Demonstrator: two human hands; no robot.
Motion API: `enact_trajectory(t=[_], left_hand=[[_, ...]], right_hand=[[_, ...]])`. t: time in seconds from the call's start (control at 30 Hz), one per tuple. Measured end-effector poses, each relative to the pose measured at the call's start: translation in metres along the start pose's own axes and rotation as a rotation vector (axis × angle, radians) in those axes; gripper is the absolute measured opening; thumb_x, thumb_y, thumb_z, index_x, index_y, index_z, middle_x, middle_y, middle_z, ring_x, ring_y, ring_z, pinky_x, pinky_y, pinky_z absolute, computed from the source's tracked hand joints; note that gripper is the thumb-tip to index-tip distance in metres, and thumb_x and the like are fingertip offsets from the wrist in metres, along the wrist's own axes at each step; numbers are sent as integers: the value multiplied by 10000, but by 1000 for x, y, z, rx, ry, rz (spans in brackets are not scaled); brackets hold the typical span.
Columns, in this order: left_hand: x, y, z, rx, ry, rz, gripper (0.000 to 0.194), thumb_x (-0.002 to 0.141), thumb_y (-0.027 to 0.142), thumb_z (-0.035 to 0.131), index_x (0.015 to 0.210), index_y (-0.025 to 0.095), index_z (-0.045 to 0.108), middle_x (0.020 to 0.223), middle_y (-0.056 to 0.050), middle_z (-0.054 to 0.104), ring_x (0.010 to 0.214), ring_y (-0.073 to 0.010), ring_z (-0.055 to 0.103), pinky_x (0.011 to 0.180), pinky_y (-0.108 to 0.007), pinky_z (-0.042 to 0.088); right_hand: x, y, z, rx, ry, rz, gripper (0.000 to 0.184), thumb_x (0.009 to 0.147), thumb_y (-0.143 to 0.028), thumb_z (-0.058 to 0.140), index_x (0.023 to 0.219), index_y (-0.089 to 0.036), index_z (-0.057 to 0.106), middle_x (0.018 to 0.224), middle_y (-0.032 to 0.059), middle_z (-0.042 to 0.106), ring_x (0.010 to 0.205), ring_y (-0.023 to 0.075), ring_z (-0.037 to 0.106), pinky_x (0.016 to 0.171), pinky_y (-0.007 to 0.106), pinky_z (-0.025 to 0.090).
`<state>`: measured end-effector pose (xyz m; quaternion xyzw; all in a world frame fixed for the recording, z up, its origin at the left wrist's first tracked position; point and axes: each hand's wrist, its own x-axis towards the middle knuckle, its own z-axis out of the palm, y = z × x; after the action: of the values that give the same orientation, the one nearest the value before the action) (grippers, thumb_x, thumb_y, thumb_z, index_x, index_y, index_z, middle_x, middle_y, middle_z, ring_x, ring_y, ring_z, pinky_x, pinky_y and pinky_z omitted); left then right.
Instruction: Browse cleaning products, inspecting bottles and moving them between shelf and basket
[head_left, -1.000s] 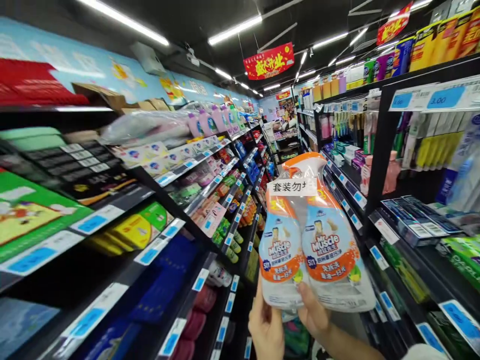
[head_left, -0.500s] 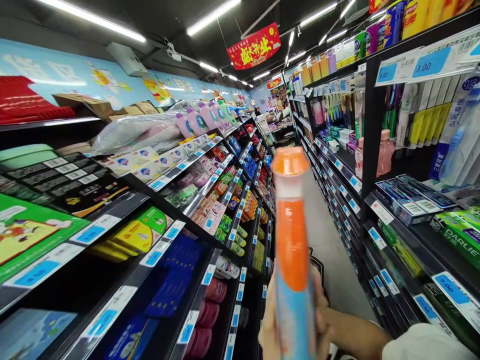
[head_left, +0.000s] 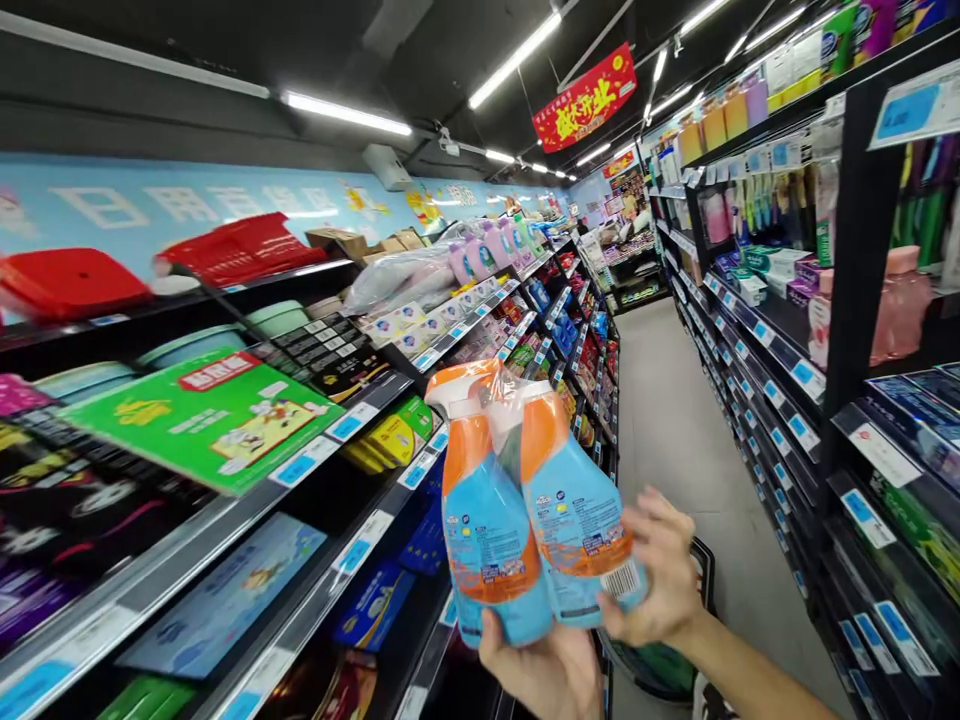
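Observation:
A twin pack of blue and orange cleaner bottles hangs before me, tilted, with backs and printed labels facing me. The left one is a spray bottle (head_left: 487, 530) with an orange and white trigger head; the right one is a refill bottle (head_left: 574, 510) with a white cap and a barcode low down. Clear plastic wraps their tops. My left hand (head_left: 544, 665) grips the pack from underneath, thumb on the spray bottle's base. At the lower right edge, my right hand (head_left: 656, 575) holds the refill bottle, thumb near the barcode; its fingers are slightly blurred.
Stocked shelves (head_left: 360, 420) run along my left, with a green flat box (head_left: 202, 415) close by. Another shelf row (head_left: 780, 400) lines the right. A grey floor aisle (head_left: 645, 380) leads between them. Below my hands is a dark basket (head_left: 664, 665).
The pack has turned from edge-on to broadside, showing both bottles and their labels, and sits lower and further left. My view has swung left.

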<state>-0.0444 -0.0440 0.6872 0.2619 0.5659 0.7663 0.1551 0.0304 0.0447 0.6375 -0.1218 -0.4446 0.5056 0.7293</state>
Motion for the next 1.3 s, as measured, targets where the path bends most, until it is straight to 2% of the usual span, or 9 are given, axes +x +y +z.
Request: enact_trajectory(t=[0.03, 0.1, 0.2, 0.37, 0.5, 0.7, 0.87, 1.0, 1.3], left_hand=[[3, 1, 5, -116, 73, -16, 865, 957, 779, 286, 1677, 306, 361, 1510, -89, 657, 1429, -404, 582, 1125, -600, 583], [3, 2, 11, -267, 157, 10, 796, 988, 661, 344, 1699, 306, 301, 1515, -70, 655, 1456, -381, 561, 1144, -577, 570], [0, -1, 10, -262, 67, 119, 759, 1001, 601, 375, 1696, 303, 318, 1535, -63, 638, 1475, -361, 544, 1187, -545, 532], [2, -10, -1, -170, -117, 57, 837, 895, 676, 595, 1630, 300, 456, 1566, -90, 605, 1482, -378, 530, 1206, -532, 503], [1, -21, -7, -103, -153, 20, 916, 808, 660, 750, 1604, 289, 488, 1582, -121, 581, 1497, -391, 507, 1174, -517, 530], [-3, -29, -8, -131, -216, 48, 916, 847, 579, 772, 1642, 295, 417, 1591, -133, 567, 1482, -376, 529, 1188, -514, 512], [-2, -25, -5, -69, -235, 101, 1052, 770, 628, 834, 1657, 296, 378, 1555, -137, 596, 1429, -375, 583, 1181, -514, 518], [-4, -29, -11, -58, -278, 132, 1037, 756, 662, 845, 1629, 288, 428, 1537, -123, 607, 1428, -381, 579, 1208, -528, 489], [-6, -43, -30, -37, -315, 161, 938, 787, 663, 838, 1564, 244, 521, 1425, -145, 677, 1328, -375, 657, 1148, -518, 545]], right_hand=[[2, 1, 3, 17, -4, 21, 557, 587, -396, 986, 1105, -345, 789, 1207, 46, 803, 1179, 354, 712, 1071, 611, 572], [5, 0, 12, 110, -100, 194, 531, 798, -429, 863, 1278, -250, 723, 1277, 112, 773, 1164, 328, 729, 1019, 522, 605], [5, -2, 23, 267, -152, 407, 376, 920, -482, 756, 1198, -230, 735, 1099, 76, 808, 970, 260, 769, 900, 398, 633], [12, -8, 15, 315, -16, 383, 313, 860, -496, 806, 988, -218, 737, 884, 37, 782, 799, 235, 740, 762, 350, 616], [27, -14, -1, 248, -5, 331, 320, 851, -504, 798, 961, -213, 726, 829, 36, 756, 774, 239, 719, 701, 340, 583], [37, -21, -12, 178, 48, 307, 345, 834, -546, 763, 959, -225, 744, 749, 25, 715, 748, 253, 706, 629, 340, 533], [42, -29, -18, 32, 127, 250, 330, 822, -566, 695, 870, -241, 736, 683, 16, 625, 699, 241, 642, 630, 358, 519], [43, -30, -21, -56, 98, 227, 390, 865, -630, 586, 806, -254, 669, 684, 20, 541, 658, 224, 565, 642, 379, 512], [44, -33, -18, -40, 93, 161, 422, 884, -651, 577, 739, -256, 559, 714, 28, 503, 724, 238, 602, 667, 396, 548]])
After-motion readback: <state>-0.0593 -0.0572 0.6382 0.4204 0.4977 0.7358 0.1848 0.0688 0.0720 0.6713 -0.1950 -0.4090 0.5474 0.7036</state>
